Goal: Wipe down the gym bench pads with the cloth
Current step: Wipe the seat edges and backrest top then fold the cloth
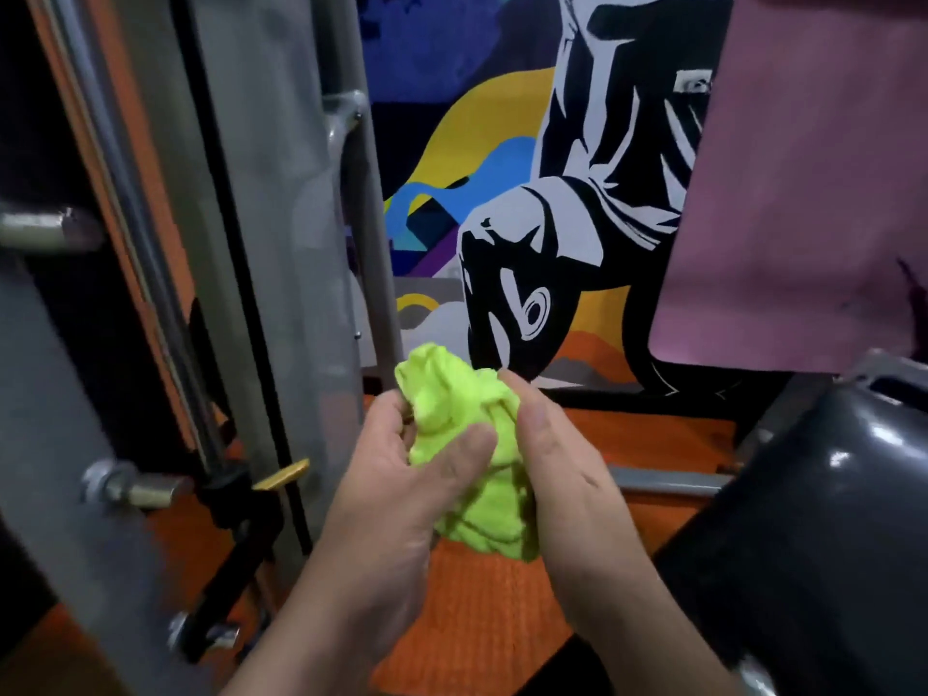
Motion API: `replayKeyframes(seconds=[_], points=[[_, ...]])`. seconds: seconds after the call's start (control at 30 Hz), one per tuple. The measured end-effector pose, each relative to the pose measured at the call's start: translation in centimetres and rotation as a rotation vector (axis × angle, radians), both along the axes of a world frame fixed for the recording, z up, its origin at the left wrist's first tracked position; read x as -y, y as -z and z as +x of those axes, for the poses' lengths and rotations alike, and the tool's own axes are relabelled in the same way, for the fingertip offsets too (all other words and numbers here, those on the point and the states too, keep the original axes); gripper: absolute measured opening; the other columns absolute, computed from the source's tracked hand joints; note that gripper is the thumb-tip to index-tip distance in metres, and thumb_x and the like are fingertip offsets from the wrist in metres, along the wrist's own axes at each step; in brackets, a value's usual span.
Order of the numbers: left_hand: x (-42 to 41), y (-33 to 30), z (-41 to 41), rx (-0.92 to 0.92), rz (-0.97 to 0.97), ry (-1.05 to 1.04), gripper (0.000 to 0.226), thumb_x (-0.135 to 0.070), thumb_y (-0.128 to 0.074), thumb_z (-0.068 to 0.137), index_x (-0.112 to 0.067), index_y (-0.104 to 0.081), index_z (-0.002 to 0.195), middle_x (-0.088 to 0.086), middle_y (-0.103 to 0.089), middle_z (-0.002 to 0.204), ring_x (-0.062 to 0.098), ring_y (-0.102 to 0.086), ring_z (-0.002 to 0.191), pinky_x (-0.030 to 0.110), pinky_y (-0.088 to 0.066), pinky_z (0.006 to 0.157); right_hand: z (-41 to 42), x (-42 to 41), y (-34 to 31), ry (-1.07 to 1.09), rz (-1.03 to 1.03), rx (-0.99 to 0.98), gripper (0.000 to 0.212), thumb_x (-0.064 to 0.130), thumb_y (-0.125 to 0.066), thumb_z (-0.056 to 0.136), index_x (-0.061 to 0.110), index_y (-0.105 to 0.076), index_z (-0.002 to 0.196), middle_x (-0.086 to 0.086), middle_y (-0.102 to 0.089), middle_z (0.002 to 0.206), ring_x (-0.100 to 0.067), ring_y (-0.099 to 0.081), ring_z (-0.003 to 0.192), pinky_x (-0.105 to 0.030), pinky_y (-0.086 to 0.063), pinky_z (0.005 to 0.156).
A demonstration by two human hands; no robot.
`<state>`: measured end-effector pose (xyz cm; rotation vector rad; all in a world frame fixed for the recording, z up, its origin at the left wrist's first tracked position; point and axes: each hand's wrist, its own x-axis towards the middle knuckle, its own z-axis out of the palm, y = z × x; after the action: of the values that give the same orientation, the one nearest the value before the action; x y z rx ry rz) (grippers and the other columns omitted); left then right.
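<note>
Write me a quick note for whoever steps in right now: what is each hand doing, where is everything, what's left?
Left hand: grips the bunched lime-green cloth from the left.
Right hand: grips the same cloth from the right.
The cloth is held in the air over the orange floor, touching no pad.
Black bench pad sits to the right; a purple pad is above it.
Done: cloth in hand. Left: apparently all the wiping.

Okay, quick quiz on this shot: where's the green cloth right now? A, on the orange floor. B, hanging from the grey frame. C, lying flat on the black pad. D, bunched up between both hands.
D: the green cloth is crumpled between the left hand and the right hand, held in the air and clear of the black pad to its right.
</note>
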<state>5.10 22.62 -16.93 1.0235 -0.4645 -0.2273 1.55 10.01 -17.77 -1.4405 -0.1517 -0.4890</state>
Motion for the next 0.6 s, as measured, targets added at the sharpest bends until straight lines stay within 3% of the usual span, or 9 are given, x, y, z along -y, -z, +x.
replayKeyframes(seconds=[0.07,0.13,0.23,0.33,0.43,0.5,0.6], points=[[2.3,-4.5,0.6,-0.016,0.064,-0.014,0.060,-0.012,-0.081,0.067,-0.015,-0.061,0.123,0.017,-0.071,0.116,0.033,-0.072,0.101,0.044,-0.059,0.079,-0.6,2.4,-4.0,0.028,0.054,0.034,0.033,0.049,-0.043,0.100,0.040,-0.065,0.123,0.017,-0.066,0.124,-0.001,-0.062,0.114,-0.022,-0.052,0.091],[4.8,-8.9,0.7,-0.066,0.078,0.027,0.048,-0.010,-0.074,0.073,-0.016,-0.065,0.120,0.016,-0.073,0.113,0.032,-0.072,0.098,0.045,-0.060,0.077,-1.1,5.5,-8.2,0.117,0.214,-0.040,0.026,0.040,-0.047,0.102,0.042,-0.067,0.118,0.011,-0.068,0.123,-0.008,-0.066,0.110,-0.036,-0.054,0.095],[8.6,-14.5,0.1,-0.169,0.101,0.167,0.038,-0.015,-0.067,0.076,-0.015,-0.071,0.114,0.014,-0.073,0.102,0.028,-0.072,0.086,0.039,-0.058,0.066,-2.3,10.3,-13.1,0.057,0.468,-0.244,0.035,0.040,-0.057,0.097,0.023,-0.063,0.127,-0.011,-0.068,0.123,-0.030,-0.069,0.107,-0.057,-0.050,0.098],[12.6,-18.5,-1.0,-0.236,0.208,0.289,0.035,-0.023,-0.073,0.083,-0.015,-0.072,0.116,0.014,-0.074,0.112,0.030,-0.073,0.096,0.042,-0.060,0.079,-4.2,14.3,-16.9,0.041,0.553,-0.254,0.035,0.029,-0.055,0.100,0.005,-0.063,0.124,-0.023,-0.067,0.120,-0.041,-0.065,0.111,-0.059,-0.048,0.099],[16.4,-20.8,-1.8,-0.330,0.322,0.303,0.046,-0.050,-0.059,0.082,-0.016,-0.078,0.107,0.008,-0.075,0.113,0.026,-0.072,0.105,0.046,-0.054,0.095,-5.6,18.5,-19.1,0.077,0.506,-0.227,0.025,0.022,-0.056,0.099,0.006,-0.067,0.115,-0.023,-0.069,0.115,-0.042,-0.067,0.106,-0.056,-0.053,0.092],[19.0,-21.5,-2.0,-0.341,0.372,0.264,0.047,-0.048,-0.060,0.084,-0.011,-0.077,0.108,0.011,-0.076,0.108,0.029,-0.074,0.101,0.044,-0.053,0.092,-5.9,20.7,-19.4,0.145,0.394,-0.255,0.022,0.024,-0.058,0.098,0.011,-0.069,0.112,-0.017,-0.072,0.110,-0.034,-0.071,0.099,-0.046,-0.057,0.085],[22.4,-21.6,-2.3,-0.303,0.397,0.154,0.030,-0.032,-0.062,0.094,-0.008,-0.074,0.108,0.013,-0.078,0.100,0.028,-0.076,0.091,0.042,-0.056,0.084,-6.7,23.4,-18.3,0.466,0.195,-0.349,0.026,0.043,-0.058,0.096,0.021,-0.070,0.103,-0.004,-0.073,0.098,-0.018,-0.070,0.087,-0.038,-0.056,0.079]])
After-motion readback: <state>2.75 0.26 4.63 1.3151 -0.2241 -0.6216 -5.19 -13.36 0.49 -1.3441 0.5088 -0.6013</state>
